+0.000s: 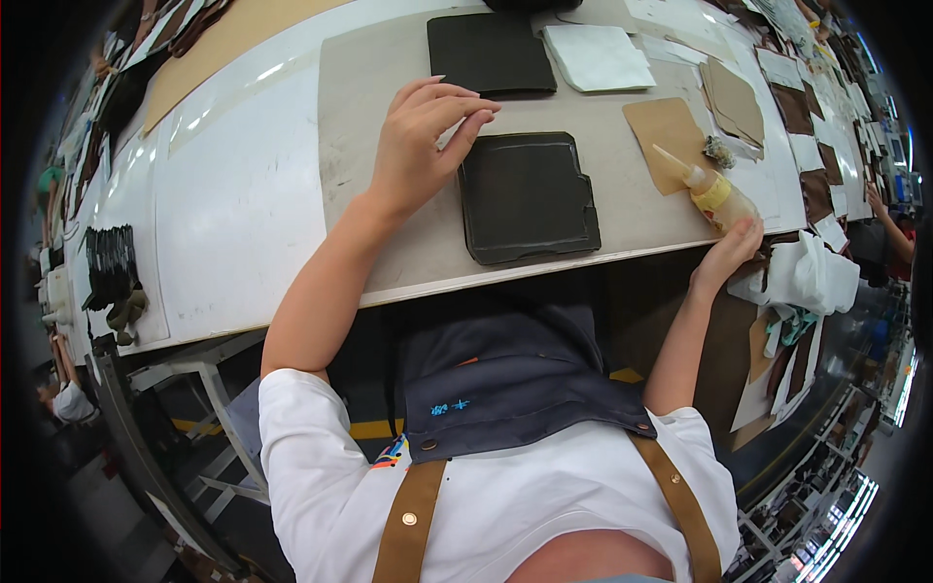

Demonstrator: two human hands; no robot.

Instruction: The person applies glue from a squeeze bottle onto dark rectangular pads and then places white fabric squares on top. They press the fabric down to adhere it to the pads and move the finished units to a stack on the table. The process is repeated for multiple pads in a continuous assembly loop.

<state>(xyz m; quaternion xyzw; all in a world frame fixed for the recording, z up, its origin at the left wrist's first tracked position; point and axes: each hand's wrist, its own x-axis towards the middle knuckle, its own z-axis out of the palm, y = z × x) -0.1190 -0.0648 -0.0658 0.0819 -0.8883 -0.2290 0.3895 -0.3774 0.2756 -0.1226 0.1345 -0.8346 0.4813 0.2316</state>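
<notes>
A dark, nearly square leather piece (530,199) with a notched right edge lies flat near the table's front edge. Above its upper left corner is my left hand (428,136), empty, fingers stretched out and thumb close beneath them. At the right, my right hand (731,255) grips the base of a squeeze bottle (717,197) with a yellow label. Its narrow pale nozzle points up and left, over a tan sheet (664,136). Part of my right fingers is hidden behind the bottle's lower end.
Farther back sit a black folded piece (491,55) and a stack of white sheets (598,56). Brown card pieces (734,102) lie at the right. A white plastic bag (802,272) hangs beside the table's right edge. Dark strips (112,264) are bundled at the far left.
</notes>
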